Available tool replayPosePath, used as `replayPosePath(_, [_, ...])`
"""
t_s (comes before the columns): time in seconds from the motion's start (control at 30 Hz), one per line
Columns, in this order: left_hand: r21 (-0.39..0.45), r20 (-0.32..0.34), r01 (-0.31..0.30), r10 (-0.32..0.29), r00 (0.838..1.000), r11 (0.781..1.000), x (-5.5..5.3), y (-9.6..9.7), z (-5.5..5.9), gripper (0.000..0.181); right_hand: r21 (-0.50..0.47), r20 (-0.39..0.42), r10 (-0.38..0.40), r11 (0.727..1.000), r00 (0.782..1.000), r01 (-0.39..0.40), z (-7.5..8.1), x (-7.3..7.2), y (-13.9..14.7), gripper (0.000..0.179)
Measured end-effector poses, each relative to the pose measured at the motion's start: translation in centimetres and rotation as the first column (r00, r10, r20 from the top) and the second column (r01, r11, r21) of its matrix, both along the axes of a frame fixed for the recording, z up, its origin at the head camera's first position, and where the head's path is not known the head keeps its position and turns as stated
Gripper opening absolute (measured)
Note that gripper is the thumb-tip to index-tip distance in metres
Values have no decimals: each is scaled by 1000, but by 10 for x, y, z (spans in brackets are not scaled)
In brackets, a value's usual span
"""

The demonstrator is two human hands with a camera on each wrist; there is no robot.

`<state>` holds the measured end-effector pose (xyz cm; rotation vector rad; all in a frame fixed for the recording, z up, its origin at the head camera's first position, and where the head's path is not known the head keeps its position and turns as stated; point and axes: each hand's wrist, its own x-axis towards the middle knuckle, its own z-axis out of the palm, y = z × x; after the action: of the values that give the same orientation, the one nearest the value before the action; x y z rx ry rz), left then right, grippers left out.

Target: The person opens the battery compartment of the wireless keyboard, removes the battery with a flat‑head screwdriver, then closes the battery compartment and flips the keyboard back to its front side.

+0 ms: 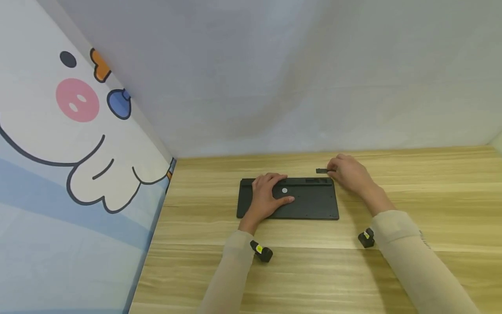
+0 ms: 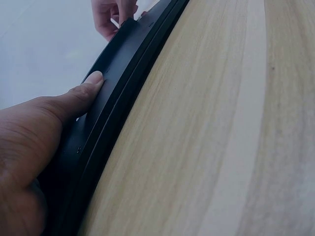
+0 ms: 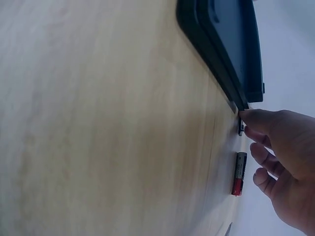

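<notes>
A black keyboard (image 1: 310,203) lies face down on the table, with an open battery slot (image 1: 317,180) near its far right corner. My left hand (image 1: 266,197) rests on its underside, thumb stretched across the panel and fingers at the far edge; the left wrist view shows the thumb (image 2: 93,81) pressing flat, with the fingertips hidden. Just beyond the far right corner, my right hand (image 1: 349,174) pinches a small black battery cover (image 1: 321,171) between thumb and fingers. Beside that hand, in the right wrist view, a red and black battery (image 3: 238,174) lies on the table.
The wooden table (image 1: 306,279) meets a pale wall (image 1: 251,109) just behind the keyboard. On the left stands a panel with a cartoon print (image 1: 78,144). Black wrist cameras sit at both sleeves. A small pointed thing (image 3: 228,229) shows at the right wrist view's bottom edge.
</notes>
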<state>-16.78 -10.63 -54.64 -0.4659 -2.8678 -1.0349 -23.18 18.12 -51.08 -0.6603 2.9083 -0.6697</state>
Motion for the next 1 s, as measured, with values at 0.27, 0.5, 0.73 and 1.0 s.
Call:
replayPosePath(0.27, [9, 0, -2, 2, 1000, 1000, -1, 0, 0, 68, 19, -23, 0, 1000, 1000, 1, -3, -2, -2, 17])
replayPosePath(0.5, [12, 1, -5, 5, 1000, 1000, -2, 1, -1, 68, 9, -23, 8, 1000, 1000, -8, -1, -5, -1, 19])
replayPosePath(0.73, [6, -10, -4, 4, 1000, 1000, -3, 2, -1, 68, 22, -32, 16, 1000, 999, -15, -1, -7, 0, 19])
replayPosePath(1.0, [0, 4, -4, 4, 1000, 1000, -2, 1, -1, 68, 32, -74, 16, 999, 997, -14, 1, -4, -1, 19])
